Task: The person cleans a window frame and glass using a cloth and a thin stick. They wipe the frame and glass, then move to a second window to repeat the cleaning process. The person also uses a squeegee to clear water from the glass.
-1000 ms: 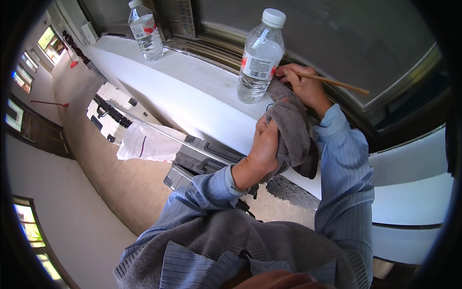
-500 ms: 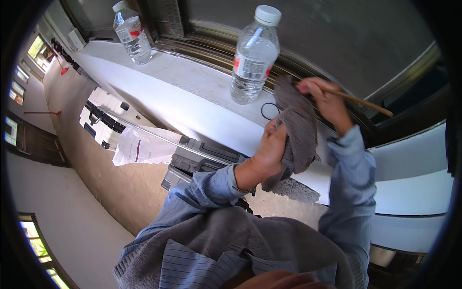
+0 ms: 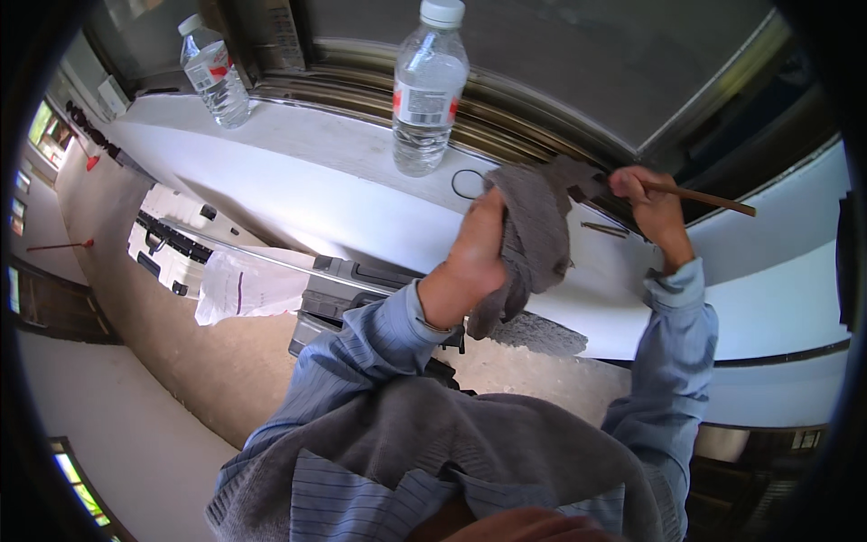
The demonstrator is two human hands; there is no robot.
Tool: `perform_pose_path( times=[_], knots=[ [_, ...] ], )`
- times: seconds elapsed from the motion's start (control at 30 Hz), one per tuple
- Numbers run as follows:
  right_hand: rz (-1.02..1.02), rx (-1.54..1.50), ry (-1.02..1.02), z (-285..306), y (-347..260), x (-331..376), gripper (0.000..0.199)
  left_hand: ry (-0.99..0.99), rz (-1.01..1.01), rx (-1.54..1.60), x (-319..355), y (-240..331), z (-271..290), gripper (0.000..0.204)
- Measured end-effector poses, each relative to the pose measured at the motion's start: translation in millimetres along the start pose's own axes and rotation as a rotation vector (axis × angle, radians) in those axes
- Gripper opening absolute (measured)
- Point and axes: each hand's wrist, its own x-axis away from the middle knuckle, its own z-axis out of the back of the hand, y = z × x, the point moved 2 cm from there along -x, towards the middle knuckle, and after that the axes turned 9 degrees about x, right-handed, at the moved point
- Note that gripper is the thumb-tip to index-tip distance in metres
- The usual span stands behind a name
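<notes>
Cloth: grey rag (image 3: 533, 235), bunched in my left hand (image 3: 474, 248), hanging over the near edge of the white window sill (image 3: 298, 181), its top end lifted toward the window track.
Cloth, handling: soft, limp and light by the look of it; it should fold wherever I pinch it, so a full fistful around the middle looks the surest hold.
Left hand: closed around the rag, fingers buried in the folds.
Stick: thin brown wooden stick (image 3: 700, 196), pointing out to the right along the far edge of the sill.
Stick, handling: stiff, slender, light; I judge it could snap if levered hard, so hold close to the working end.
Right hand (image 3: 652, 206): pinched shut on the stick near its left end, touching the rag's upper corner.
Nearby, sill: clear plastic bottle (image 3: 430, 86) with white cap, upright, just left of the rag; a thin dark ring (image 3: 467, 183) lying at its foot.
Far left corner: second bottle (image 3: 215, 70), well apart.
</notes>
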Motion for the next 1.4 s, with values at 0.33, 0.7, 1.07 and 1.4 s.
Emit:
perform_pose_path(
  times=[0.33,0.7,1.07,1.4],
  knots=[
    [0.215,-0.151,0.144,-87.6,-52.8,-28.2,0.019,-0.056,-0.083,0.0,-1.6,18.1,2.9,0.043],
    [-0.081,-0.479,0.439,-3.8,-20.0,70.1,0.015,-0.128,0.036,0.03,-6.1,17.3,-16.5,0.039],
    [0.07,-0.044,0.887,47.2,-11.4,132.5,0.015,-0.621,0.439,-0.124,-68.0,-8.2,-159.7,0.027],
    [-0.021,0.074,0.786,36.0,-0.6,120.5,0.013,-0.273,-0.012,-0.739,-131.9,-43.7,-142.3,0.029]
  ],
)
